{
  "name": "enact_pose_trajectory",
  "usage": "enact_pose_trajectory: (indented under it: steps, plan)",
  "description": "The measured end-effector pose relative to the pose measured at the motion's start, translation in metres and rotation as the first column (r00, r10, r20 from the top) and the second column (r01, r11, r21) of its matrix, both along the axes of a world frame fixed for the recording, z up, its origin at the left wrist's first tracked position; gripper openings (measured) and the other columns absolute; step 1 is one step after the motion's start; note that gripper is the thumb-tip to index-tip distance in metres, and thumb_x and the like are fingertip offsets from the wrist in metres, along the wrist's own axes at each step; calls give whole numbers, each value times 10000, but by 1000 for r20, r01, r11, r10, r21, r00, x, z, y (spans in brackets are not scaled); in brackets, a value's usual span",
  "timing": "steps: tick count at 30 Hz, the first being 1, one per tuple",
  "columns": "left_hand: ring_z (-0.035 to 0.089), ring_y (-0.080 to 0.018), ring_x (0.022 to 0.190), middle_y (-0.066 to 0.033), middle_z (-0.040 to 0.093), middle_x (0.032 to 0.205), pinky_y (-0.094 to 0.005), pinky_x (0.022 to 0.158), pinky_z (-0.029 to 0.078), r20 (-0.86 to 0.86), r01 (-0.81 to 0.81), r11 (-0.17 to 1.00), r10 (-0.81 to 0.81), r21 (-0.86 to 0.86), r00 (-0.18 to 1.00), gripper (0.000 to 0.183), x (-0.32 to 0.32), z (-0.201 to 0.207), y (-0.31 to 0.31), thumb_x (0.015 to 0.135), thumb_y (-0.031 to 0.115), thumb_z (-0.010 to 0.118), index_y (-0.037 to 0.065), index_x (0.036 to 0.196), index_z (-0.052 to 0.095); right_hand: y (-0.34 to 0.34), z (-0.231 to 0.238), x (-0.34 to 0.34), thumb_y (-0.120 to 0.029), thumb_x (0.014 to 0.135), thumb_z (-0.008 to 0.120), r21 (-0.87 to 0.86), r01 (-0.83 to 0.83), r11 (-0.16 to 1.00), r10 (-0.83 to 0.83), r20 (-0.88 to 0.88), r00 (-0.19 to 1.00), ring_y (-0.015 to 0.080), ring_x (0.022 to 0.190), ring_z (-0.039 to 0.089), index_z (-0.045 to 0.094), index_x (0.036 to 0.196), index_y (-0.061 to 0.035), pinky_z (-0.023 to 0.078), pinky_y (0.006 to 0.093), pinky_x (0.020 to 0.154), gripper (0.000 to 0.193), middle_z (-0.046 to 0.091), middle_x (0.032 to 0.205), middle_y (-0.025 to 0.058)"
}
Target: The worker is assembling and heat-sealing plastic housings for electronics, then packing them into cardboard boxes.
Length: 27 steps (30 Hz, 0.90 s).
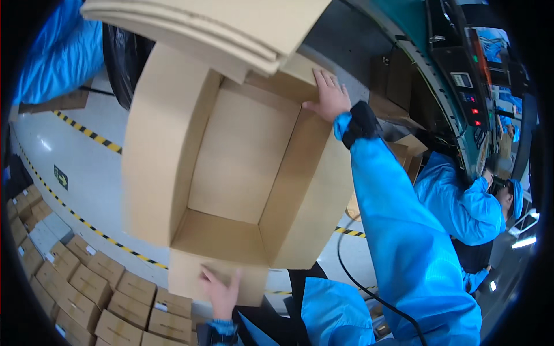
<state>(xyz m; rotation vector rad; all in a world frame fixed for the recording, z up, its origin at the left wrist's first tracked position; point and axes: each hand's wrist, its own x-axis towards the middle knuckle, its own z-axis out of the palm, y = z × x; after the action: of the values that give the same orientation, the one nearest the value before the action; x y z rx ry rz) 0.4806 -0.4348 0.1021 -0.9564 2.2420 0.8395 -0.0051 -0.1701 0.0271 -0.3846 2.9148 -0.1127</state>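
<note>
Two hands are being applied to one large open cardboard carton [242,155], which is being held up in front of the body with its open side turned toward the camera. The right hand [329,95] is being laid flat, fingers spread, on the far upper corner of the carton; nothing is being enclosed by that grip, which is being kept open against the board. The left hand [222,291] is being pressed with open fingers on the near lower flap [199,277]; that grip too is open, not closed round anything.

As judged from this view, the carton is already being shown erected: four walls are standing square and a closed bottom panel is being seen deep inside. The interior is being shown empty. The side flaps are being left spread outward, so closing of the open end is being judged as not yet done. No tape is being seen on the visible seams.

Just beyond the right hand, a stack of flat cardboard sheets [231,29] is being seen. Below and left of the left hand, rows of small closed boxes [86,288] are being seen on the floor [86,173]. To the right of the right forearm, another person in blue workwear [461,207] is being seen.
</note>
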Motion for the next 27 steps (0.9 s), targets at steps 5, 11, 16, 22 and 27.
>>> enact_pose_trajectory:
  steps: [5,11,16,22,27]
  plan:
    - [343,-449,1244,-348,340,1326,-483,1082,284,-29,-291,937,291,-192,956,1097,-41,-19,28,788,433,783,-116,1482,135,4,-17,-13,-230,883,623,81,55,995,-76,294,953,434,988,630,520,1297,-186,513,514,847,429,672,1072,207]
    - [383,-355,1286,-283,393,1369,-444,1051,349,-43,-822,568,821,-25,569,834,-4,-80,51,843,260,750,-89,1448,295,7,-17,-14,-157,864,601,-30,-12,999,17,201,980,441,938,642,594,1175,-168,519,532,821,311,687,966,214]
    - [614,-225,1012,-102,643,1137,-332,905,474,-79,-805,309,946,506,313,309,-38,-106,36,888,38,616,-56,1181,589,21,-29,-34,-195,887,617,-57,-28,998,36,146,989,446,923,636,584,1221,-162,510,530,820,337,682,969,225]
    - [611,-219,1032,-128,636,1146,-326,903,476,-102,-737,281,955,615,279,337,-150,-113,32,911,67,594,-68,1218,559,-2,12,-58,-140,862,621,-46,-376,925,310,-481,820,454,1245,454,489,1341,-52,368,534,1056,504,463,1367,271]
    - [577,-245,1112,-171,579,1238,-340,955,453,-104,-743,282,955,607,278,431,-184,-117,24,942,149,600,-106,1270,485,6,28,110,-36,771,630,-354,-229,907,195,-129,972,514,1360,315,461,1372,-52,301,595,1120,625,306,1476,313]
